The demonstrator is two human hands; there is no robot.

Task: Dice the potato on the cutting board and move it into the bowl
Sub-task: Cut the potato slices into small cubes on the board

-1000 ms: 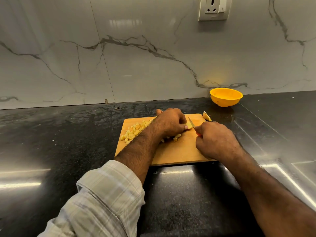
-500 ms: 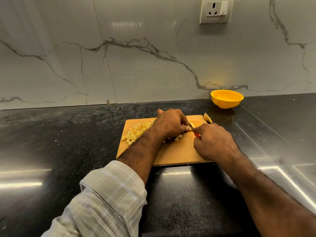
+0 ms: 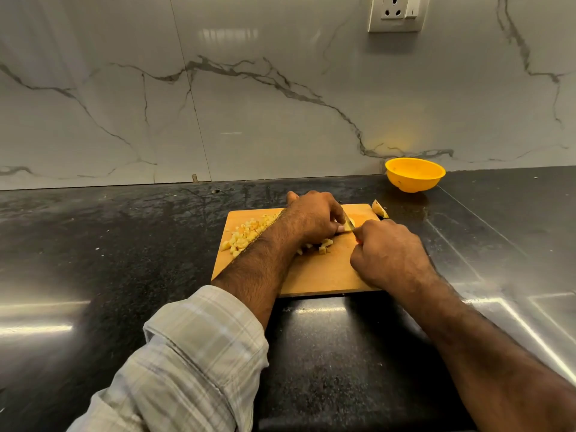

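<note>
Right hand (image 3: 391, 252), centre-right of frame: fingers curled round a knife (image 3: 349, 222); only a bit of red handle and the blade show above the fist. Blade angles up-left toward the left hand (image 3: 314, 218), centre of frame, which sits knuckles-up w/ fingers bent down over a potato piece (image 3: 351, 220); fingertips just beside the blade. Most of that piece is hidden under the hand, so its shape cannot be told.

Below the left hand, a few cut cubes (image 3: 325, 244) lie loose on the cutting board (image 3: 321, 275). A larger pile of diced potato (image 3: 244, 235) occupies the board's upper-left part, partly behind the left forearm. An uncut wedge (image 3: 380, 208) rests at the board's upper-right corner, apart from both hands.

Board is wooden, lying flat on a dark glossy counter (image 3: 109, 244), mid-frame. Yellow bowl (image 3: 415, 174) stands on the counter, upper right of the board, near the wall; well apart from the hands, interior shows no potato. Left arm carries a rolled plaid sleeve (image 3: 193, 363), lower left. Marble-veined backsplash (image 3: 249, 104) fills the upper half; wall socket (image 3: 397, 12) at top right.
</note>
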